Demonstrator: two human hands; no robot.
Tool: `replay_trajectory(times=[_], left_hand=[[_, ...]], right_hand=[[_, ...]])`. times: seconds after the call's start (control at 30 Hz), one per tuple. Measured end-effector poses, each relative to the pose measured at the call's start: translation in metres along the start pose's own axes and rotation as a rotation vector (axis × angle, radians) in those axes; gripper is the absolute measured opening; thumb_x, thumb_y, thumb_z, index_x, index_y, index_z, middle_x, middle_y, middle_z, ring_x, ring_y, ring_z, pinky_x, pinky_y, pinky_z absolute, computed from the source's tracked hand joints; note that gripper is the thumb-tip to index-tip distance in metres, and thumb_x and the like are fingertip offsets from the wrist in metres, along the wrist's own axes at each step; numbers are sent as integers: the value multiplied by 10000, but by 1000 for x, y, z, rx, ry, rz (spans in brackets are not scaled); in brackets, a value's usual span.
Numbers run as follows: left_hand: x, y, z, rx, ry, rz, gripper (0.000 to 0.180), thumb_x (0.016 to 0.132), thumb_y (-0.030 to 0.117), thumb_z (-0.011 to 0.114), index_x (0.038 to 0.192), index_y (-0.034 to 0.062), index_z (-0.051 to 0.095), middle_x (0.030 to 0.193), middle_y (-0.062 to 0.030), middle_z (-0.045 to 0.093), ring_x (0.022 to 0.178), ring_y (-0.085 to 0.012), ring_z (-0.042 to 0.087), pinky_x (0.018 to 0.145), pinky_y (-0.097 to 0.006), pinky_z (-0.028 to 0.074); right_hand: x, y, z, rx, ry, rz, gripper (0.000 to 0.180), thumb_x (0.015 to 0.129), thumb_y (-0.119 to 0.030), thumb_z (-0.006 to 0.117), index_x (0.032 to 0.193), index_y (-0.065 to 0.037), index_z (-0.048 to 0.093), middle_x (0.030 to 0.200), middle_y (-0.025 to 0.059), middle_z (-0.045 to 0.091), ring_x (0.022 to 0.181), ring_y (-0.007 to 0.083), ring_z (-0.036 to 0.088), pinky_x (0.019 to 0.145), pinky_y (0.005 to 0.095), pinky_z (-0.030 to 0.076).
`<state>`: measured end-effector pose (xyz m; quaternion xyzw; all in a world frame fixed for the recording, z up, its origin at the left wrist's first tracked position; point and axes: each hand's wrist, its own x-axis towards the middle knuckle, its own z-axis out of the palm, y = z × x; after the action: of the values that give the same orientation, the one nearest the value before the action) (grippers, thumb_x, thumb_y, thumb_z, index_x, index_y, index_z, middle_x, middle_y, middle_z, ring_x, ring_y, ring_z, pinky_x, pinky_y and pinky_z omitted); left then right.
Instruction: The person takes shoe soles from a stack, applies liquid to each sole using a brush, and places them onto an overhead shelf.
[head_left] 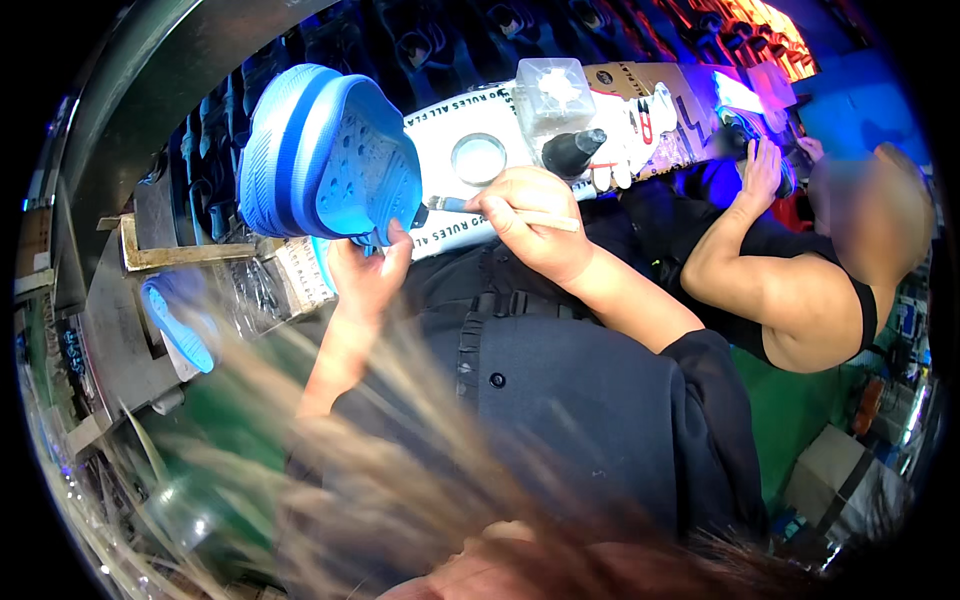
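A light blue foam clog (375, 150) with a darker blue band hangs tilted at the upper left, its inside facing right. My left hand (368, 270) is closed on the clog's lower edge, thumb on the near side. In my right hand (530, 218) I grip a flat brush (548, 219) with a pale wooden handle. Its bristle end points left and is close to the clog's lower edge; I cannot tell whether they touch. Beyond my right hand, a shallow round dish (478, 158) lies on the white printed sheet (440, 135).
A black bottle (573, 152) with a pointed top stands beside a clear plastic tub (553, 92). Red-handled scissors (644, 118) lie farther right. A blue sole-shaped piece (180, 322) rests at the left. At the right, a co-worker (800, 270) handles a shoe. Dark racks line the back.
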<state>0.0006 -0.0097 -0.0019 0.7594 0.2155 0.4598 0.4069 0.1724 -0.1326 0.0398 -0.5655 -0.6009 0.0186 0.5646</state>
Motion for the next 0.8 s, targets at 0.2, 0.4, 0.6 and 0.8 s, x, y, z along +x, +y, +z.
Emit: replay_trajectory(times=[0.2, 0.4, 0.6, 0.8], left_hand=[[-2, 1, 1, 4, -41, -50, 278, 677, -25, 611, 946, -17, 542, 838, -110, 603, 740, -175, 589, 674, -277, 465], [-6, 0, -1, 14, -39, 14, 339, 716, -42, 594, 1035, -32, 479, 946, -119, 569, 830, -174, 570, 748, -277, 455], [-4, 0, 4, -82, 26, -9, 327, 689, -40, 583, 1012, -36, 530, 937, -114, 566, 828, -184, 561, 722, -289, 460], [-3, -3, 2, -47, 26, 22, 308, 695, -31, 577, 999, -36, 530, 897, -111, 573, 799, -191, 569, 712, -295, 461]], right_hand=[[-2, -6, 2, -34, -130, -16, 138, 790, -110, 559, 710, -21, 628, 662, 77, 599, 582, 217, 549, 555, 317, 417], [-4, -8, 0, -24, -99, -23, 116, 786, -108, 558, 737, -28, 626, 666, 65, 607, 586, 212, 561, 554, 313, 415], [-6, -11, 12, 17, -37, -30, 109, 729, -136, 631, 655, -56, 620, 592, 54, 572, 527, 205, 534, 518, 300, 401], [-7, -6, -1, 29, -69, 4, 163, 809, -110, 543, 715, -18, 639, 646, 77, 606, 569, 209, 558, 550, 300, 420]])
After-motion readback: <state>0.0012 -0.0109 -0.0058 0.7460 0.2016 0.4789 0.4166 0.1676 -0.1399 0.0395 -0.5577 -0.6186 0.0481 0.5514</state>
